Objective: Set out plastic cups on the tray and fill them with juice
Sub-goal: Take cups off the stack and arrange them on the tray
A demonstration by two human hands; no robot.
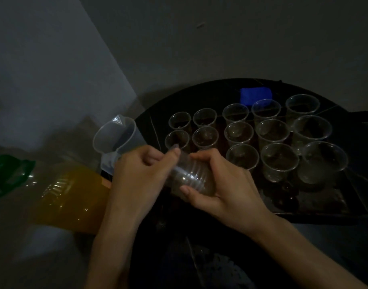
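Nearby, jug (114, 136) and juice bottle (70, 197) sit left of hands (137, 176) (227, 190) gripping nested cups (191, 178).

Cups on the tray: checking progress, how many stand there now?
13 cups on the tray: five in the back row, five in the middle, three at front right. The left hand and right hand, holding a stack, may hide more.

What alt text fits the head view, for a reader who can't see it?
Dim light: the right hand grips a sideways stack of nested clear cups while the left hand pinches its far end. Beyond, clear cups stand upright in rows on a dark tray; a clear jug and an orange juice bottle sit to its left.
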